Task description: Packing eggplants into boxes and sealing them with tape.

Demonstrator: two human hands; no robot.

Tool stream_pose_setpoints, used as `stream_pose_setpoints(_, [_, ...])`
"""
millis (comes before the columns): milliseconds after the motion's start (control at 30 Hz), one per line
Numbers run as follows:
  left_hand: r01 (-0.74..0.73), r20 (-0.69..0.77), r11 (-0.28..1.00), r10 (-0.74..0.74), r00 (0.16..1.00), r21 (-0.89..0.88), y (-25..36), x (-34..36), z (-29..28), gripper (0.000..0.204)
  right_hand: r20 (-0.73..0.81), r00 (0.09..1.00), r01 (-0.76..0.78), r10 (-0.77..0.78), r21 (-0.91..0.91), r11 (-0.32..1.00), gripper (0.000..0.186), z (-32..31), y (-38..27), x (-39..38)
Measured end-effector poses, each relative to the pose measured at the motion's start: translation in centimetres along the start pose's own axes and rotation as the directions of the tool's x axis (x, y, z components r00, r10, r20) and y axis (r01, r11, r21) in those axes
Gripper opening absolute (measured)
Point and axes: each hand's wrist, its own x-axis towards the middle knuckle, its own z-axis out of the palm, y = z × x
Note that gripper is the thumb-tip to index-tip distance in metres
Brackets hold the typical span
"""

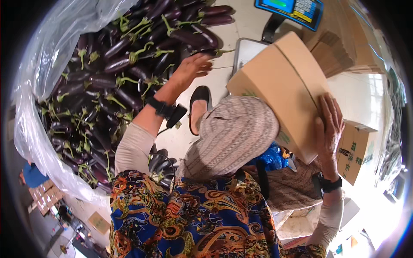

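My left hand is raised beside a large heap of dark purple eggplants with green stems, its fingers loosely bent and apart, holding nothing. My right hand grips the near end of a tan cardboard box, which lies tilted against my patterned-trousered knee. The box's far part is over a scale platform with a blue-framed display. My foot in a dark slip-on shoe shows on the pale floor between the heap and the knee.
Clear plastic sheeting edges the eggplants. Flattened cardboard is stacked at the upper right. Another carton stands right of my hand. A blue plastic bag is under the box. At the lower left, a person in blue is near stacked cartons.
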Motion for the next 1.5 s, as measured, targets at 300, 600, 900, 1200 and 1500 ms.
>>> stream_pose_setpoints(300, [0.249, -0.465, 0.859, -0.461, 0.756, -0.447, -25.0, -17.3, -6.1, 0.015, 0.047, 0.999, 0.008, -0.004, -0.083, 0.996, 0.05, 0.1, -1.1, -0.4])
stream_pose_setpoints(600, [0.116, -0.348, 0.826, 0.102, 0.932, 0.552, -21.4, -14.2, 0.4, 0.016, 0.076, 0.997, 0.015, -0.009, -0.079, 0.997, 0.052, 0.0, -1.9, -0.1])
stream_pose_setpoints(900, [-0.212, 0.073, 0.285, 0.428, 0.901, 0.935, -24.2, -12.6, -1.4, 0.028, -0.011, 1.0, -0.002, 0.002, 0.027, 1.0, 0.042, -0.4, -2.1, 0.2])
stream_pose_setpoints(1200, [-0.053, -0.085, 0.99, 0.064, 0.994, 0.134, -2.4, -4.4, 0.6, 0.029, -0.058, 0.998, -0.028, 0.029, 0.018, 0.999, 0.034, -1.0, -2.1, -0.1])
stream_pose_setpoints(1500, [-0.504, 0.528, 0.82, 0.311, 0.79, 0.272, 12.1, 6.4, 12.7, 0.064, -0.159, 0.987, -0.03, 0.037, 0.045, 0.999, 0.031, -0.2, -1.9, 0.0])
